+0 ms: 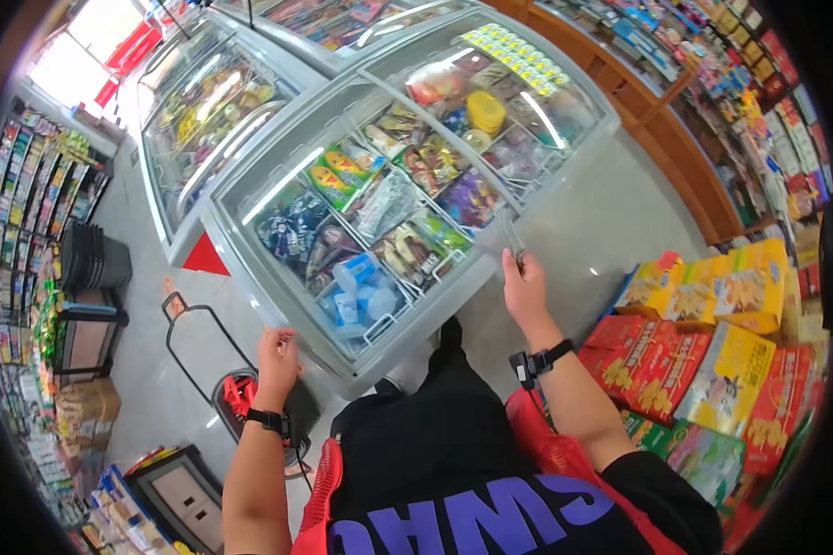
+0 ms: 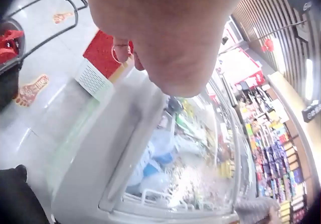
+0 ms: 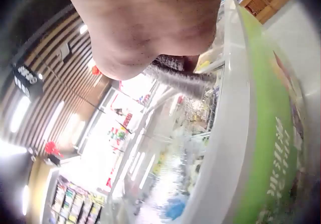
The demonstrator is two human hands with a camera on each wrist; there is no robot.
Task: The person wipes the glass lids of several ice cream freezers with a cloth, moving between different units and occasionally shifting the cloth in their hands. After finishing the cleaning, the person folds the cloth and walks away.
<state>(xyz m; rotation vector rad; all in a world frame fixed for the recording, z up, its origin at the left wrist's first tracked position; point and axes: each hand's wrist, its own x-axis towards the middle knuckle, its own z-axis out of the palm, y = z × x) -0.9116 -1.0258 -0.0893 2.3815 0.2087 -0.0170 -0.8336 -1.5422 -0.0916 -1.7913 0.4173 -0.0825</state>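
My right hand grips a grey cloth at the front edge of a chest freezer. The cloth lies against the freezer's rim and glass, and in the left wrist view the same cloth shows at the lower right. Beside the freezer's left front corner is my left hand, its fingers loosely bent and holding nothing. Under the sliding glass lid, wire baskets hold ice-cream packs, blue-and-white cups and a yellow tub.
To the left on the floor stands a black-handled trolley with a red item in it. Red and yellow boxed goods are stacked close on my right. More freezers adjoin at the back, and shelves line the left side.
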